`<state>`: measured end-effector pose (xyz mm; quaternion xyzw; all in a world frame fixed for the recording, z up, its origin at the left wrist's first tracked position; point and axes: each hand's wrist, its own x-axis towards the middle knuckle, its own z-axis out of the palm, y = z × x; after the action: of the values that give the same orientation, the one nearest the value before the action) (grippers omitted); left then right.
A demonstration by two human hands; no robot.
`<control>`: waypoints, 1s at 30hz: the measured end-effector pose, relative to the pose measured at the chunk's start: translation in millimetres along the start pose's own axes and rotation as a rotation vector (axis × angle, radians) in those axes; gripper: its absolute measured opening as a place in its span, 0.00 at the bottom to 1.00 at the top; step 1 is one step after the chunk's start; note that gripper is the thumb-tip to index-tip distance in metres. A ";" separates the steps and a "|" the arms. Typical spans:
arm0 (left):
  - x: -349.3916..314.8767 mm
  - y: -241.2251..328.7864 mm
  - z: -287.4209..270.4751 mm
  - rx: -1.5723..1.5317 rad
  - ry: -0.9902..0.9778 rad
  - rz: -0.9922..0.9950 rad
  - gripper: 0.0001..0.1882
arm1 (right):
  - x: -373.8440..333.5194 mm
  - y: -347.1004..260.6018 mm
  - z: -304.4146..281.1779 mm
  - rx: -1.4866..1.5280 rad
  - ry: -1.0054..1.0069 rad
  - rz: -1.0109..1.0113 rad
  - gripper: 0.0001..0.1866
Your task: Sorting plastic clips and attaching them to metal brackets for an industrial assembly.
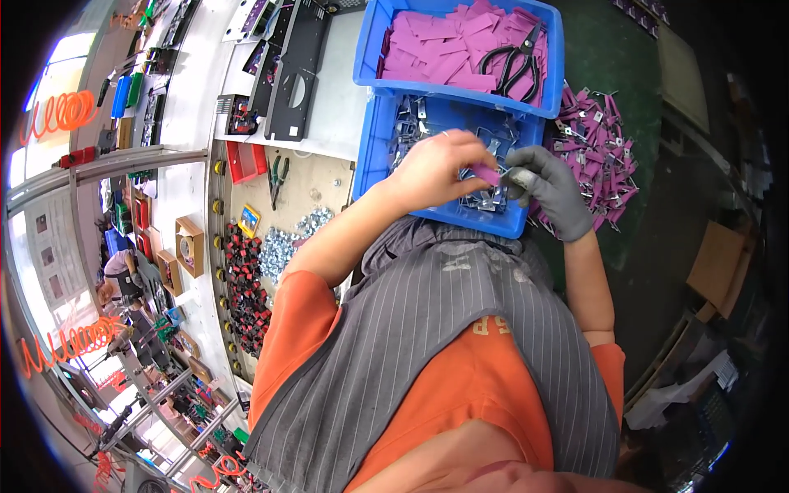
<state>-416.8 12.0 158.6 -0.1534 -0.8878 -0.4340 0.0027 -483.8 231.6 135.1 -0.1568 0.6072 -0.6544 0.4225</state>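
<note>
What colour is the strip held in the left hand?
The strip is pinkish purple, best seen in the head view.

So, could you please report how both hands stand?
Left hand bare, pinching purple strip; right hand gloved, at its other end. Lower blue bin beneath. Pliers in upper bin, clear of hands.

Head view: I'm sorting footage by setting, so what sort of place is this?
Probably a factory assembly workshop, judging by the blue plastic bin of pink strips, the heap of pink-and-metal pieces and a coiled orange hose.
</note>
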 end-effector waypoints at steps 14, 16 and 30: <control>-56.1 -130.5 39.6 0.656 -0.370 -0.346 0.09 | -17.2 28.5 -115.5 -0.106 0.863 -0.322 0.15; -54.9 -139.1 55.6 0.730 -0.406 -0.309 0.09 | -16.3 30.5 -107.0 -0.177 0.847 -0.352 0.15; -33.7 -64.1 12.9 -0.065 0.075 -0.247 0.08 | 9.2 33.9 5.8 -0.196 0.108 -0.318 0.25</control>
<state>-400.6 -24.1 96.5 -0.0268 -0.8846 -0.4650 -0.0225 -472.8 224.1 102.1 -0.2557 0.6574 -0.6581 0.2634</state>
